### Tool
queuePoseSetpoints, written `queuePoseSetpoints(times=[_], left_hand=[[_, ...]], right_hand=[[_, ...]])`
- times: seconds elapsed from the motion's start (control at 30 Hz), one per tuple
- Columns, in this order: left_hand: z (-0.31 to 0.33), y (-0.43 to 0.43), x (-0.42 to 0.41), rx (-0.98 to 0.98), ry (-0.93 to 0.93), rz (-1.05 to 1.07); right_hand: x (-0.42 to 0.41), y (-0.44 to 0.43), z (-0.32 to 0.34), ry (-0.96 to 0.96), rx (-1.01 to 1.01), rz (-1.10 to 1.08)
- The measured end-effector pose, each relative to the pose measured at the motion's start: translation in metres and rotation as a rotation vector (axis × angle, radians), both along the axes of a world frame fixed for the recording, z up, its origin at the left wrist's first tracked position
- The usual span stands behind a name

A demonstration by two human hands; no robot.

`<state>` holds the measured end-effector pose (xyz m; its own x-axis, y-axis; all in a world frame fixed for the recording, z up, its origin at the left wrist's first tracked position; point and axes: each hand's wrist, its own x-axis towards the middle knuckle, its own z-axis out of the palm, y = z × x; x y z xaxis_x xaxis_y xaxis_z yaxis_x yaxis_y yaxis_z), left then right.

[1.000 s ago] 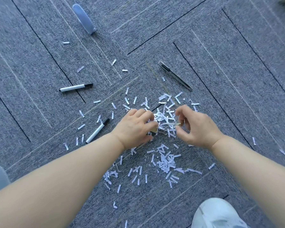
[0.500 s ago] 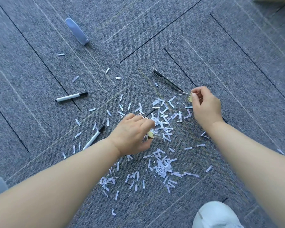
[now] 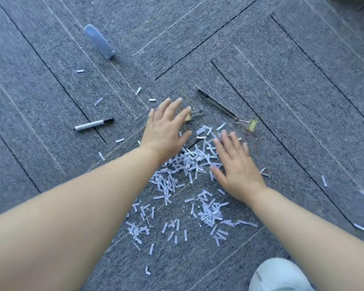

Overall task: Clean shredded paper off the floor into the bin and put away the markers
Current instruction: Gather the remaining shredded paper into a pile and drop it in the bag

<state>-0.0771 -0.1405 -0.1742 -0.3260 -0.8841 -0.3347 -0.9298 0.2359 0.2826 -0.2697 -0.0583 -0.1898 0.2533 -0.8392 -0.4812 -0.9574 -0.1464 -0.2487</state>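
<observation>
Shredded paper (image 3: 189, 164) lies heaped on carpet (image 3: 282, 80) between both hands: light, limp, best scooped from the pile's edges. Left hand (image 3: 166, 129) and right hand (image 3: 235, 166) are flat, fingers spread, holding nothing. Marker (image 3: 94, 124) sits left: rigid, pinch mid-barrel.

Both bare forearms reach forward and down, converging. Left hand (image 3: 166, 129) flat, palm down, fingers spread and extended, holding nothing. Right hand (image 3: 235, 164) also palm down, fingers splayed, empty, motion-blurred. Left hand sits farther forward than right; hands apart, not touching.
</observation>
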Motion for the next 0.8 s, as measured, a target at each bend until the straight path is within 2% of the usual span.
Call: queuePoseSetpoints(times=[0.1, 0.2, 0.3, 0.37, 0.47, 0.53, 0.6, 0.7, 0.8], left_hand=[[-0.004, 0.030, 0.015, 0.083, -0.071, -0.054], [-0.002, 0.060, 0.025, 0.247, -0.122, -0.195], [0.004, 0.091, 0.031, 0.318, -0.084, -0.351], [-0.002, 0.109, 0.037, 0.168, -0.073, -0.431], [-0.004, 0.105, 0.044, 0.092, -0.086, -0.200], [-0.004, 0.087, 0.045, 0.192, -0.118, -0.033], [-0.003, 0.066, 0.043, 0.192, -0.103, 0.015], [-0.007, 0.056, 0.041, 0.220, -0.099, -0.074], [-0.006, 0.078, 0.044, 0.243, -0.127, -0.293]], right_hand=[[0.012, 0.012, 0.005, -0.126, 0.027, 0.120], [0.015, 0.018, 0.006, -0.334, -0.105, 0.189], [0.019, -0.003, 0.006, -0.277, -0.175, 0.044], [0.022, -0.023, 0.005, -0.162, -0.072, 0.006], [0.034, -0.026, 0.003, -0.083, 0.012, 0.128], [0.043, -0.005, 0.002, -0.111, 0.024, 0.287], [0.045, 0.021, 0.002, -0.180, -0.026, 0.417], [0.033, 0.032, -0.002, -0.265, -0.108, 0.359], [0.021, 0.007, -0.002, -0.193, -0.190, 0.148]])
